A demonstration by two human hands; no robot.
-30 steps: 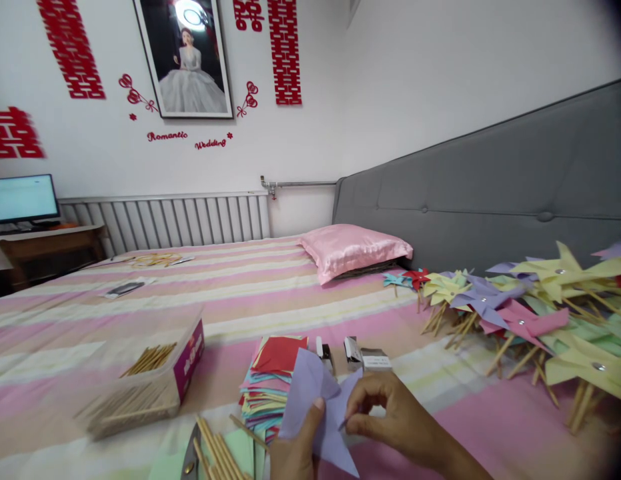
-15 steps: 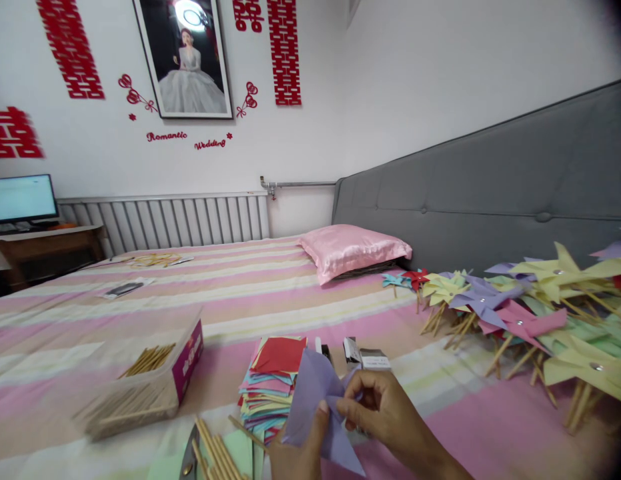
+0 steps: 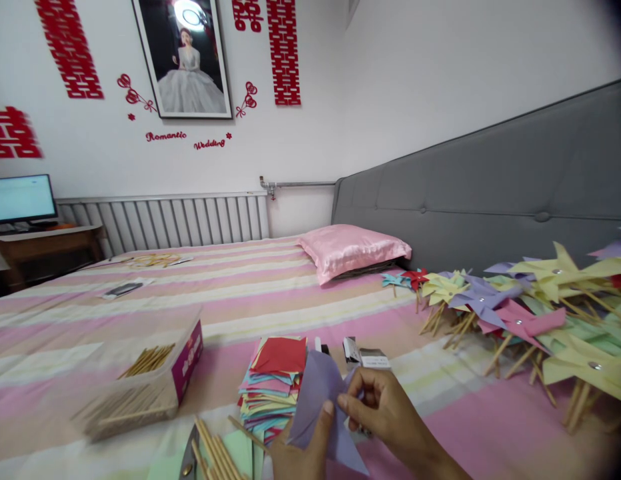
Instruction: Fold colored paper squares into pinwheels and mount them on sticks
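The paper sheet between the left hand and the right hand is plain lilac. Just left of them, the paper stack is topped red, with pink, teal and yellow edges below. Far to their right, the pinwheels are pale yellow, lilac, pink and mint (sticks tan). The bedsheet beyond runs in pink, cream and pale green stripes.

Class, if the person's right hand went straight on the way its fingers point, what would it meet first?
The right hand meets the folded lilac paper sheet in its grip, then likely the left hand; depth unclear.
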